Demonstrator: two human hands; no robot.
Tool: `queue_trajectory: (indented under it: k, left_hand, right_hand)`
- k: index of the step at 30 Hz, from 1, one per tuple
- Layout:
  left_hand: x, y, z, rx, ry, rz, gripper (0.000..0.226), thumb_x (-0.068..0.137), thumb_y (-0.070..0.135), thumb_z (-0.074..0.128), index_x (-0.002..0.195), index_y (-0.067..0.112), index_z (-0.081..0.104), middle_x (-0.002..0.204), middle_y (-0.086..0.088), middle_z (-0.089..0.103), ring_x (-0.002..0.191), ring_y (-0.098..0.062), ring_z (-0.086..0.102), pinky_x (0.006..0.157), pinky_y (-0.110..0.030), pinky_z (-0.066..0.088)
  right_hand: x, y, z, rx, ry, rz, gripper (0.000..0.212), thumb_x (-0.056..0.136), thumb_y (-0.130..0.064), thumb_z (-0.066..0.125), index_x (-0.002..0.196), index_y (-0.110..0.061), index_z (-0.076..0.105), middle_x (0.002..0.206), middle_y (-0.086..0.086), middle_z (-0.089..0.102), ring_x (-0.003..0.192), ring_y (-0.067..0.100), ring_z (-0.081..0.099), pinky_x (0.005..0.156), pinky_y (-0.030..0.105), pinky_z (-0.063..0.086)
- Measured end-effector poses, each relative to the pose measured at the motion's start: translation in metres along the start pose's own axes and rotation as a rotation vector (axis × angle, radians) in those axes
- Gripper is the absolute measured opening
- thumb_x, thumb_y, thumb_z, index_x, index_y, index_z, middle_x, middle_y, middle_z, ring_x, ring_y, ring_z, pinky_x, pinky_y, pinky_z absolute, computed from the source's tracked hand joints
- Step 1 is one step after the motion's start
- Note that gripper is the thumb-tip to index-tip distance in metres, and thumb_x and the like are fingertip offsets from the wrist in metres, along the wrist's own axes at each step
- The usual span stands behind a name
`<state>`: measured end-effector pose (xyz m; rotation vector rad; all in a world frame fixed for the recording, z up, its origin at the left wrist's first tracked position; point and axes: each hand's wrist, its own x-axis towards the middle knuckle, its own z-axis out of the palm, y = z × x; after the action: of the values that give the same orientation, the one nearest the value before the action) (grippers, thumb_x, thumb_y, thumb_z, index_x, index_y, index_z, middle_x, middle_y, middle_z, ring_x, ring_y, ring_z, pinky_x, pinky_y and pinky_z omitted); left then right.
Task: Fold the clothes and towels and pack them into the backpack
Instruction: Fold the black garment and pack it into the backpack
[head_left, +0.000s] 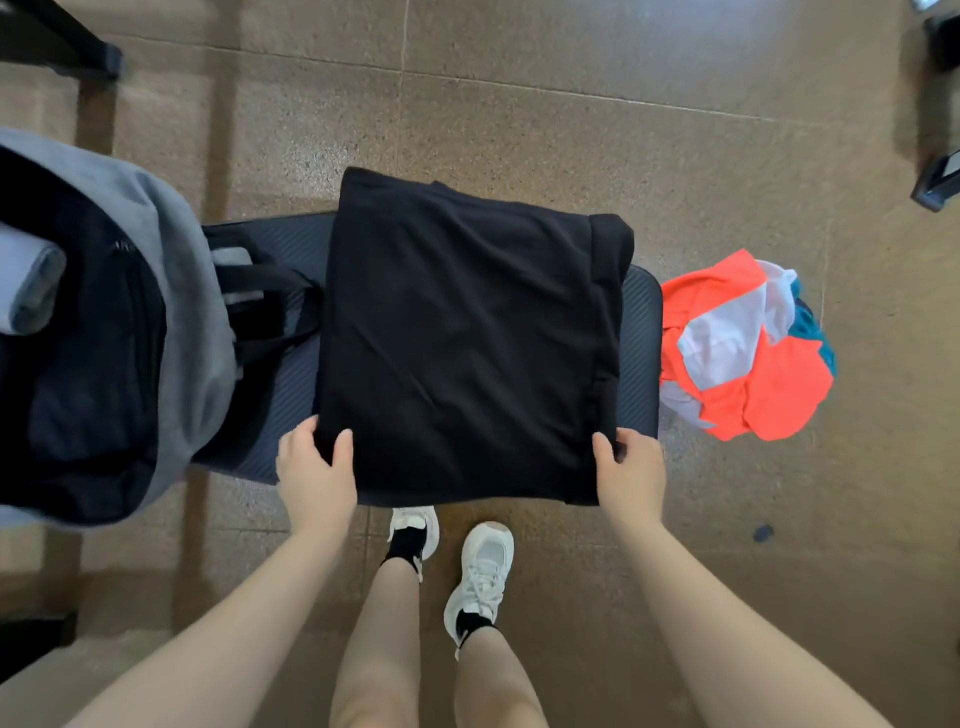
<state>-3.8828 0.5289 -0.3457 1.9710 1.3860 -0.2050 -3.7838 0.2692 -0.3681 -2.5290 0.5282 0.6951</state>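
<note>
Black garment (467, 332) lies half-folded on the dark bench (636, 364), spread flat so the creases stay square. My left hand (314, 467) and right hand (631, 470) each pinch a near corner, thumbs on top, probably to lift for the next fold. Backpack (171, 332) stands unzipped at left, within reach; orange-and-white clothes (748, 364) wait unfolded on the floor at right.

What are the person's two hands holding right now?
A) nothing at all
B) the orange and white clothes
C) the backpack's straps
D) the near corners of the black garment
D: the left hand and right hand each grip a near corner of the black garment, which lies on the dark mat; the orange and white clothes and the backpack go untouched.
</note>
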Motion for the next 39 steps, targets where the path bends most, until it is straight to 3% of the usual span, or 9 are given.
queue_trajectory:
  k: [4, 7, 13, 18, 21, 24, 26, 31, 39]
  left_hand:
    - [-0.009, -0.009, 0.006, 0.016, 0.106, -0.068, 0.039, 0.093, 0.027, 0.053, 0.127, 0.007, 0.051, 0.128, -0.013, 0.052, 0.121, -0.030, 0.043, 0.102, -0.044, 0.029]
    - [-0.012, -0.011, 0.009, 0.000, 0.145, -0.125, 0.036, 0.092, 0.029, 0.055, 0.122, 0.010, 0.055, 0.123, -0.010, 0.058, 0.117, -0.030, 0.048, 0.101, -0.043, 0.031]
    - [-0.010, -0.016, 0.003, -0.464, 0.068, -0.100, 0.013, 0.093, 0.016, 0.053, 0.101, 0.009, 0.061, 0.095, -0.003, 0.060, 0.088, -0.015, 0.052, 0.078, -0.027, 0.040]
    - [-0.005, -0.023, -0.020, -0.925, -0.176, -0.174, 0.022, 0.099, 0.011, 0.039, 0.094, 0.021, 0.058, 0.102, 0.006, 0.060, 0.091, -0.007, 0.055, 0.077, -0.022, 0.042]
    - [0.000, -0.029, -0.028, -0.852, -0.238, -0.158, 0.026, 0.098, 0.005, 0.036, 0.094, 0.017, 0.058, 0.101, 0.003, 0.062, 0.093, -0.009, 0.055, 0.081, -0.021, 0.043]
    - [0.006, -0.046, -0.020, -0.514, -0.194, -0.167, 0.024, 0.095, 0.000, 0.040, 0.111, 0.003, 0.057, 0.110, -0.010, 0.059, 0.099, -0.014, 0.050, 0.087, -0.023, 0.037]
    - [0.009, -0.054, -0.012, -0.385, -0.087, -0.216, 0.029, 0.092, -0.002, 0.042, 0.118, -0.001, 0.055, 0.112, -0.011, 0.058, 0.098, -0.017, 0.049, 0.086, -0.025, 0.036]
    - [0.007, -0.053, 0.000, -0.491, -0.044, -0.331, 0.017, 0.091, 0.020, 0.055, 0.103, 0.008, 0.058, 0.079, -0.001, 0.052, 0.075, -0.015, 0.048, 0.073, -0.031, 0.045]
    - [0.022, -0.074, -0.011, -0.644, -0.085, -0.326, 0.020, 0.090, 0.005, 0.056, 0.074, 0.015, 0.051, 0.079, -0.003, 0.053, 0.091, -0.025, 0.049, 0.079, -0.029, 0.044]
  right_hand:
    - [-0.024, 0.003, 0.008, -0.194, 0.065, -0.018, 0.059, 0.080, -0.050, 0.063, 0.122, -0.009, 0.055, 0.122, 0.009, 0.047, 0.111, 0.031, 0.046, 0.092, 0.043, 0.041]
    - [-0.034, 0.001, 0.013, -0.283, 0.033, 0.020, 0.051, 0.081, -0.032, 0.064, 0.125, -0.010, 0.047, 0.126, 0.011, 0.042, 0.113, 0.033, 0.043, 0.092, 0.042, 0.038]
    - [-0.032, 0.018, 0.008, 0.297, 0.060, 0.144, 0.008, 0.087, -0.003, 0.051, 0.091, -0.005, 0.058, 0.095, 0.015, 0.061, 0.094, 0.031, 0.056, 0.076, 0.033, 0.038]
    - [-0.037, 0.021, -0.023, 1.284, -0.381, 0.118, 0.025, 0.085, 0.007, 0.042, 0.084, -0.014, 0.053, 0.080, -0.004, 0.067, 0.076, 0.008, 0.060, 0.076, 0.022, 0.047]
    - [-0.029, 0.032, -0.033, 1.122, -0.528, 0.121, 0.031, 0.072, 0.009, 0.041, 0.087, -0.012, 0.059, 0.081, -0.004, 0.069, 0.077, 0.011, 0.061, 0.071, 0.019, 0.049]
    - [-0.024, 0.039, -0.022, 0.666, -0.386, 0.138, 0.026, 0.074, 0.008, 0.042, 0.084, -0.010, 0.057, 0.078, 0.004, 0.053, 0.075, 0.018, 0.043, 0.061, 0.025, 0.032]
    - [-0.023, 0.038, -0.015, 0.557, -0.286, 0.210, 0.027, 0.082, 0.008, 0.042, 0.093, -0.011, 0.058, 0.083, 0.004, 0.055, 0.076, 0.016, 0.045, 0.066, 0.028, 0.040]
    - [-0.035, 0.038, 0.004, 0.876, -0.392, 0.429, 0.012, 0.092, -0.021, 0.056, 0.103, -0.021, 0.057, 0.112, -0.002, 0.057, 0.103, 0.017, 0.053, 0.092, 0.041, 0.047]
    - [-0.037, 0.043, 0.015, 0.995, -0.261, 0.346, 0.030, 0.089, 0.003, 0.055, 0.116, -0.009, 0.053, 0.123, 0.014, 0.059, 0.102, 0.022, 0.060, 0.084, 0.033, 0.050]
